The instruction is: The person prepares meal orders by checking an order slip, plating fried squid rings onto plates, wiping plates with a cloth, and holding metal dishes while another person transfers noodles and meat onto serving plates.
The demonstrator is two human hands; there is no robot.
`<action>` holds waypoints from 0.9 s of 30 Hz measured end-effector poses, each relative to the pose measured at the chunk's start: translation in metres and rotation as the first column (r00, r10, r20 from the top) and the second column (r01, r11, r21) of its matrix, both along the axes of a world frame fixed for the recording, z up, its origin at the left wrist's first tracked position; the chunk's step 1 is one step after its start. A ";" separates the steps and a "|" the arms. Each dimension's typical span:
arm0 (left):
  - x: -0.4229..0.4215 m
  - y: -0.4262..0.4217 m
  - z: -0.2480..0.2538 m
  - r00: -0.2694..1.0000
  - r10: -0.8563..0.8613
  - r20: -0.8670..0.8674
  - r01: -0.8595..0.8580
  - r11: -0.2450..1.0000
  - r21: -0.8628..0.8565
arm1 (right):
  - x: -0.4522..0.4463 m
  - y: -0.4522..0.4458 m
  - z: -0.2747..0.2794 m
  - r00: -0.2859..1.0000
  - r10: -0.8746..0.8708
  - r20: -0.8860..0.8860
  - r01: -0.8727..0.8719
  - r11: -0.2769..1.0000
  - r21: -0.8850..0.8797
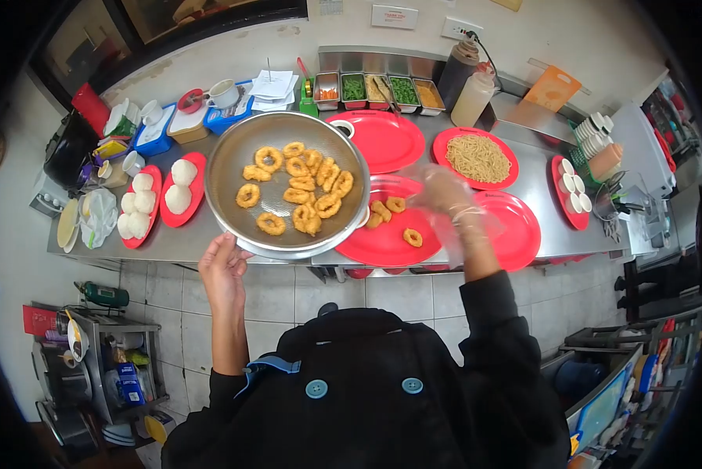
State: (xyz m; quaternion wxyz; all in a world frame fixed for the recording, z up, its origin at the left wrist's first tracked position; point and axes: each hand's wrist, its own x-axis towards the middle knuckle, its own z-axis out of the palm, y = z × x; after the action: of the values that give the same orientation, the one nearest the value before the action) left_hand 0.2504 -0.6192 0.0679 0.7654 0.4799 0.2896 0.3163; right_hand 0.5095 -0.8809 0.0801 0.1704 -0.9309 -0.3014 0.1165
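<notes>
My left hand [224, 266] grips the near rim of a large round metal strainer [233, 166], tilted toward me above the counter. Inside it lie several golden fried rings [297, 166], some single and some clumped together. My right hand [447, 191] wears a clear plastic glove and hovers over the right side of a red oval plate [378, 250]. On that plate rest several more fried rings, one of them apart [412, 237]. The right fingers are blurred by the glove and motion, so whether they hold anything cannot be made out.
Around the plate stand another red plate [390, 141], a plate of noodles [478, 159] and a red plate [515, 227] at right. Rice balls [179, 186] sit on red plates at left. Topping pans [354, 87], sauce bottles [472, 94] and small white cups [574, 195] line the counter.
</notes>
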 end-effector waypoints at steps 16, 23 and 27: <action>0.031 -0.034 0.008 0.963 -0.268 0.024 0.268 0.963 -0.007 | -0.060 -0.005 0.082 0.952 0.029 0.304 -0.139 0.928 0.346; 0.040 -0.054 0.010 0.926 -0.378 -0.005 0.377 0.924 -0.058 | -0.044 0.026 0.087 0.754 0.624 0.203 -0.457 0.721 -0.520; 0.038 -0.051 0.005 0.924 -0.382 -0.005 0.381 0.921 -0.080 | -0.039 0.024 0.081 0.793 0.591 0.148 -0.460 0.739 -0.492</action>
State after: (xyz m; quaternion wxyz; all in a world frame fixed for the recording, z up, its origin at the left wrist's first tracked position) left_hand 0.2880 -0.6703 0.0732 0.8272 0.5005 0.2106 0.1448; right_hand 0.4709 -0.8570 0.1608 -0.1268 -0.8260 -0.5428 0.0841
